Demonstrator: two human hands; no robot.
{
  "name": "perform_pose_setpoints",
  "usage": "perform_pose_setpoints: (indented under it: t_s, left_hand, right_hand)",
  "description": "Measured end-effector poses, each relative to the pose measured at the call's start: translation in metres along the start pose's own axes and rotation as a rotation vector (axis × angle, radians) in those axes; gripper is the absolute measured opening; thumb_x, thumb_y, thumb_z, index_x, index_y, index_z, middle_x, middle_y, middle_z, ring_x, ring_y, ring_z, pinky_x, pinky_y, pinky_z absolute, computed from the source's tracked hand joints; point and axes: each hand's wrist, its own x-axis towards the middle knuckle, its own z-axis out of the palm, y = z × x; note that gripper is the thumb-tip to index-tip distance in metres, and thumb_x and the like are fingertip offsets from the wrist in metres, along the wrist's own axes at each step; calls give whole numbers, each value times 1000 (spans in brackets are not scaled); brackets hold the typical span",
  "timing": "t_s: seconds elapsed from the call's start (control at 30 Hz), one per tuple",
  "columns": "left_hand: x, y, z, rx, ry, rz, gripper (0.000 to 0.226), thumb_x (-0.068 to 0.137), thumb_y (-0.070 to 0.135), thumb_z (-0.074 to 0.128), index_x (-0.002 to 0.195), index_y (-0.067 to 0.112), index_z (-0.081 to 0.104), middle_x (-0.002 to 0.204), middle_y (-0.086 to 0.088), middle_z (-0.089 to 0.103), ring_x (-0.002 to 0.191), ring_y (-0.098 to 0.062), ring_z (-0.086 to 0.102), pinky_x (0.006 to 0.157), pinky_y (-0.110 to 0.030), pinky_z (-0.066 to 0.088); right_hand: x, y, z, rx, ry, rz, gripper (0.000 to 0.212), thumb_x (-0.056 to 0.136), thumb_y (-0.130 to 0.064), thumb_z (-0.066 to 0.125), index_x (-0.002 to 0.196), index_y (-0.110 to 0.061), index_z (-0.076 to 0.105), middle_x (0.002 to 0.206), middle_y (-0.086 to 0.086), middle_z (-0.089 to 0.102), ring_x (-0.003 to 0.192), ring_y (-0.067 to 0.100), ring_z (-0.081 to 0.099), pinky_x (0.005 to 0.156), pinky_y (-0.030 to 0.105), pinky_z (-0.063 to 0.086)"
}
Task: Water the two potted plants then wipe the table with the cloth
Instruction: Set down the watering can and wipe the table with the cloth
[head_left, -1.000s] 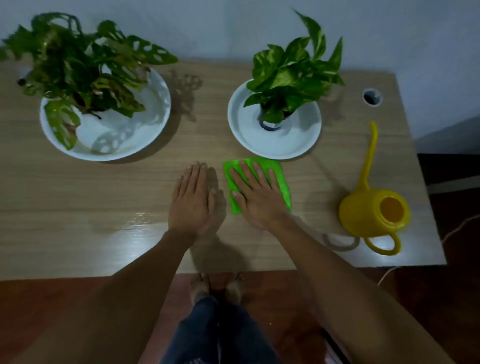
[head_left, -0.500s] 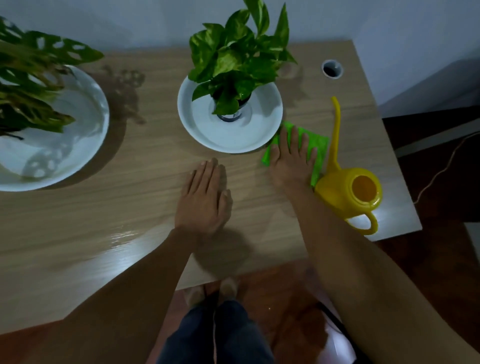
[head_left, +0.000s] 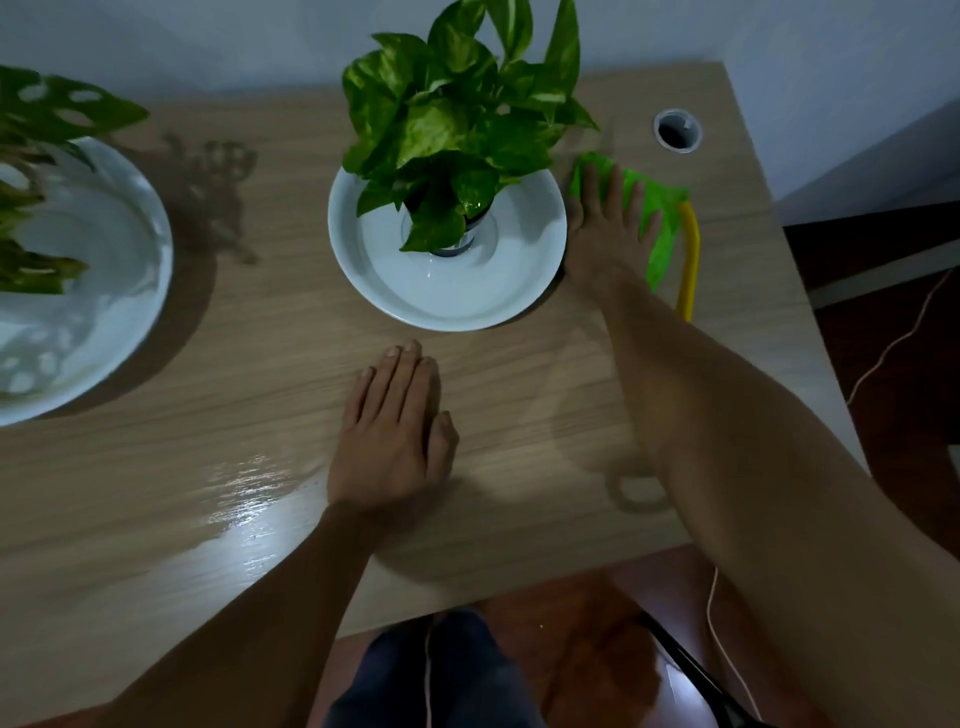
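Cloth (head_left: 655, 218) moved farther back, right hand (head_left: 605, 234) flat pressing it; left hand (head_left: 392, 434) flat, empty, on table (head_left: 156, 467).

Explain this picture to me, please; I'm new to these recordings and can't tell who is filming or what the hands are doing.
There is no machine: a person wears a camera on the head, looking down at their own bare arms. The left hand lies flat on the wooden table. The right hand presses a green cloth flat against the table, wiping beside the white dish of a leafy potted plant. A second plant's dish sits at the left edge. Beside the cloth shows the yellow spout of a watering can; the arm hides the rest.
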Motion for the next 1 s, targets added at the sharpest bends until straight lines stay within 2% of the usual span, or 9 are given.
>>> perform_pose_setpoints:
  t_s: [0.2, 0.43, 0.53, 0.63, 0.73, 0.8, 0.83, 0.9, 1.0]
  left_hand:
    - [0, -2, 1, -6, 22, 18, 61, 101, 37, 40, 155, 10, 36, 167, -10, 28, 158, -23, 19, 128, -49, 16]
    - [-3, 1, -3, -43, 54, 25, 61, 100, 34, 40, 155, 8, 36, 165, -11, 32, 156, -25, 24, 128, -48, 17]
    - [-8, 0, -9, -73, 74, 35, 61, 102, 37, 33, 155, 8, 36, 164, -12, 35, 155, -27, 28, 127, -49, 21]
    - [-23, -11, -20, -70, 55, 39, 63, 103, 40, 28, 157, 9, 31, 166, -10, 32, 156, -25, 25, 128, -47, 18]
    - [-47, -38, -31, -32, 43, 10, 64, 102, 39, 30, 158, 9, 28, 167, -9, 29, 157, -23, 22, 129, -43, 14]
    - [-64, -57, -37, -17, 39, -17, 64, 102, 38, 31, 158, 8, 28, 167, -9, 29, 157, -23, 22, 128, -44, 15]
    - [-73, -65, -40, -14, 41, -37, 64, 101, 38, 31, 158, 8, 28, 167, -9, 29, 157, -23, 22, 128, -45, 16]
    - [-88, -80, -44, -10, 48, -77, 64, 100, 37, 32, 157, 7, 30, 166, -10, 30, 156, -25, 24, 127, -48, 19]
    - [-107, -95, -49, -26, 58, -126, 64, 100, 36, 34, 157, 7, 31, 167, -11, 29, 156, -26, 23, 128, -46, 17]
  right_hand:
    - [-59, 5, 12, 26, 12, -2, 58, 108, -51, 8, 164, -38, -3, 174, -5, -9, 160, 25, -13, 127, 53, -10]
    - [-182, -4, 54, 1, 26, -22, 59, 109, -50, 14, 165, -34, 4, 174, -3, 0, 161, 28, -5, 126, 58, -4]
    - [-249, -11, 71, -57, 54, -175, 59, 108, -50, 19, 165, -34, 15, 173, -3, 10, 160, 28, 6, 127, 58, 4]
    - [-277, 8, 71, -128, -28, -359, 59, 107, -51, 22, 164, -37, 17, 173, -7, 10, 161, 27, 6, 127, 57, 9]
    - [-252, 3, 63, -101, 10, -182, 59, 108, -51, 21, 164, -38, 10, 173, -6, 5, 161, 28, 2, 127, 59, 4]
    - [-238, -23, 67, -29, 22, -23, 60, 108, -51, 16, 165, -35, 4, 174, -4, 0, 161, 29, -4, 126, 60, -2]
    - [-242, -40, 72, -11, 19, -20, 61, 108, -52, 14, 165, -34, 3, 174, -3, -2, 160, 29, -5, 126, 60, -4]
    - [-271, -69, 84, -59, 16, -169, 61, 108, -51, 14, 165, -33, 6, 174, -5, 0, 161, 29, -3, 126, 60, -4]
    - [-331, -61, 97, -205, -41, -603, 60, 107, -51, 24, 164, -35, 16, 173, -6, 12, 160, 29, 9, 127, 58, 8]
